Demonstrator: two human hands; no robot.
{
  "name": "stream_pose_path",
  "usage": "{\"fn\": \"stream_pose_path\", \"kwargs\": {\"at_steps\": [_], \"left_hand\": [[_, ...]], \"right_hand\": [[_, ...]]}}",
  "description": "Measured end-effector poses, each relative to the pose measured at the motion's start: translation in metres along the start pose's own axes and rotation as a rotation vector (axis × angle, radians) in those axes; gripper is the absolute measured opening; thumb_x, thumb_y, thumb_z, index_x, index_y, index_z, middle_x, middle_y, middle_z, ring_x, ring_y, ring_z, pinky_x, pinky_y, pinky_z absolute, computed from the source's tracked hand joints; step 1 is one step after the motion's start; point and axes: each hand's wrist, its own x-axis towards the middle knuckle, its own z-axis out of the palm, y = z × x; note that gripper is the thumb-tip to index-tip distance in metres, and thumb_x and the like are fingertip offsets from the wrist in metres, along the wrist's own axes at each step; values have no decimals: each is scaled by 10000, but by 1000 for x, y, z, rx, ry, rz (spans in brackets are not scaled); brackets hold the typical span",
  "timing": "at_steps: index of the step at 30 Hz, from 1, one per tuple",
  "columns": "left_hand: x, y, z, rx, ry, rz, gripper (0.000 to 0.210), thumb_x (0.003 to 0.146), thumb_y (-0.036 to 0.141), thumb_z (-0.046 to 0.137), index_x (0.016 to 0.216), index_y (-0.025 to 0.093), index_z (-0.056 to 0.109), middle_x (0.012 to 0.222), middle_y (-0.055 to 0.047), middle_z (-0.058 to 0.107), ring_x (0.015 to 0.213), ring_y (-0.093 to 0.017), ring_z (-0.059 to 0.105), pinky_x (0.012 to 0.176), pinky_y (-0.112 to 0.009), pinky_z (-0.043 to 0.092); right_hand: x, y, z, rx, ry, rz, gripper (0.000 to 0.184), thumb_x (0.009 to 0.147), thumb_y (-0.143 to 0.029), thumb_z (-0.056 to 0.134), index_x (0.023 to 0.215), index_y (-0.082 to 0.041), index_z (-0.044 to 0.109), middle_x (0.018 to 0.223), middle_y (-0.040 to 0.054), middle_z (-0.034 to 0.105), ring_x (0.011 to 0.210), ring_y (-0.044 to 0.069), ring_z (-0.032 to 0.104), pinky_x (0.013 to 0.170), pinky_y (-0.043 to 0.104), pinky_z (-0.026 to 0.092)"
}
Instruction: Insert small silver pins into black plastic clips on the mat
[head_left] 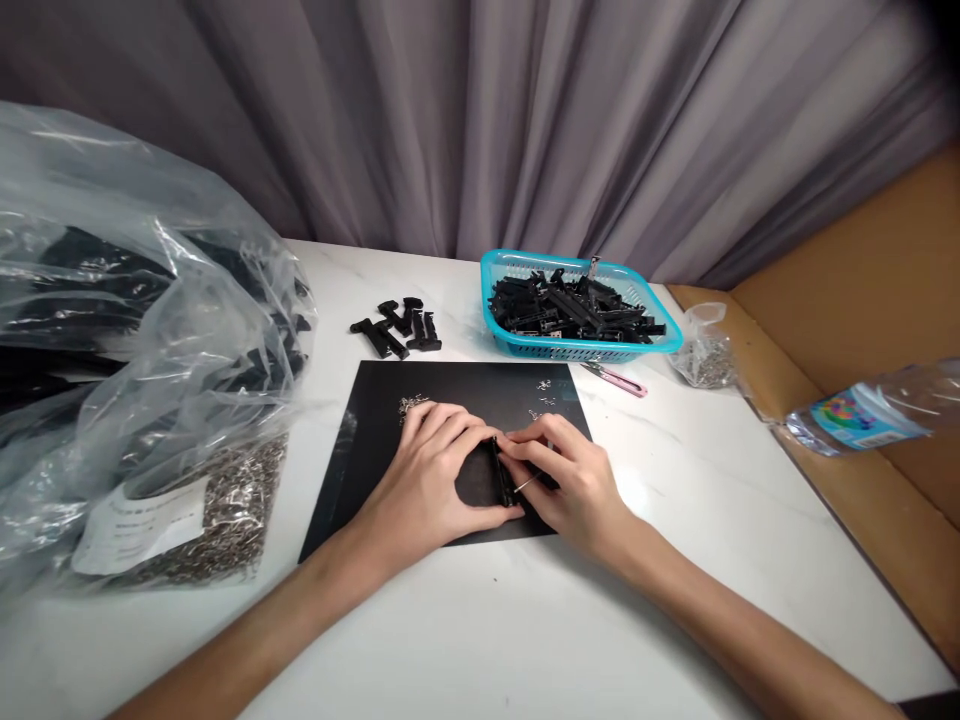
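My left hand (427,465) grips a narrow black plastic part (504,475) between thumb and fingers, over the black mat (345,480). My right hand (574,475) is closed at the part's right side, its fingertips touching near the far end. A thin, pale, rod-like tool (529,483) shows under the right fingers, its tip close to the part; its exact kind is unclear. Small metal pieces (412,404) lie in a heap just beyond my left hand. More tiny metal pieces (544,384) are scattered beyond my right hand.
Several black parts (397,326) lie behind the mat, beside a blue basket (491,335) full of similar ones. Near it are a pink-handled cutter (624,381) and a small bag (705,355). Large plastic bags (187,400) stand left; a bottle (862,415) and cardboard (855,250) are right.
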Motion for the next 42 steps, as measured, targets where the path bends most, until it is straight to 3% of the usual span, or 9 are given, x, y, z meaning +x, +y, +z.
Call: {"fn": "stream_pose_path", "kwargs": {"at_steps": [13, 19, 23, 26, 29, 31, 34, 36, 42], "left_hand": [[10, 5, -5, -34, -50, -16, 504, 652, 496, 861, 1037, 234, 668, 1071, -36, 711, 1123, -305, 569, 1038, -498, 360], [8, 3, -4, 6, -36, 13, 554, 671, 557, 843, 1075, 219, 673, 1066, -39, 707, 1113, -296, 580, 1062, -507, 334], [7, 1, -3, 17, -22, 19, 600, 669, 590, 843, 1102, 212, 670, 1075, -38, 705, 1112, -294, 576, 1057, -503, 334], [6, 1, -3, 23, -37, 7, 625, 672, 618, 836, 1119, 213, 672, 1080, -44, 704, 1123, -300, 570, 1063, -508, 326], [6, 1, -3, 28, -51, -10, 638, 671, 630, 834, 1132, 221, 674, 1102, -50, 702, 1138, -306, 559, 1067, -510, 325], [6, 1, -3, 25, -57, -24, 649, 658, 633, 841, 1135, 226, 674, 1109, -47, 704, 1137, -307, 560, 1068, -512, 324], [5, 0, -3, 31, -55, -34, 656, 645, 638, 848, 1124, 227, 673, 1116, -42, 707, 1131, -303, 567, 1067, -510, 319], [5, -1, -3, 42, -46, -21, 660, 641, 643, 850, 1114, 219, 670, 1116, -42, 708, 1135, -300, 571, 1067, -500, 314], [6, -2, -3, 60, -29, 12, 676, 629, 659, 852, 1096, 206, 666, 1130, -47, 714, 1150, -303, 588, 1080, -491, 294]], "right_hand": [[7, 4, -2, 79, -41, -38, 218, 1015, -171, 500, 952, -225, 702, 943, 93, 676, 868, 215, 679, 752, 371, 593], [6, 3, -15, 156, -88, 31, 268, 1072, -234, 439, 1208, -230, 670, 1121, 100, 622, 1036, 211, 645, 898, 379, 569], [10, 10, -28, 133, 29, 123, 428, 1106, -387, 308, 1259, -239, 679, 1223, 117, 573, 1189, 251, 564, 1010, 443, 496], [13, 19, -32, 161, 45, 278, 634, 1097, -518, 221, 910, -225, 751, 931, 87, 628, 930, 233, 598, 895, 425, 502], [16, 26, -29, 380, -3, 467, 683, 1073, -594, 275, 653, -209, 653, 624, 25, 551, 607, 166, 519, 641, 338, 465], [18, 28, -27, 550, -31, 506, 603, 1043, -611, 402, 695, -201, 673, 576, 0, 540, 550, 144, 499, 569, 305, 432], [19, 27, -23, 711, -85, 455, 395, 972, -562, 609, 929, -193, 743, 705, 6, 661, 613, 139, 573, 605, 284, 481], [19, 25, -19, 757, -85, 421, 385, 968, -546, 623, 972, -182, 749, 779, 27, 706, 639, 138, 602, 624, 283, 505], [20, 28, -6, 840, -51, 389, 435, 985, -563, 584, 899, -165, 735, 683, 20, 680, 589, 132, 598, 611, 286, 511]]}}
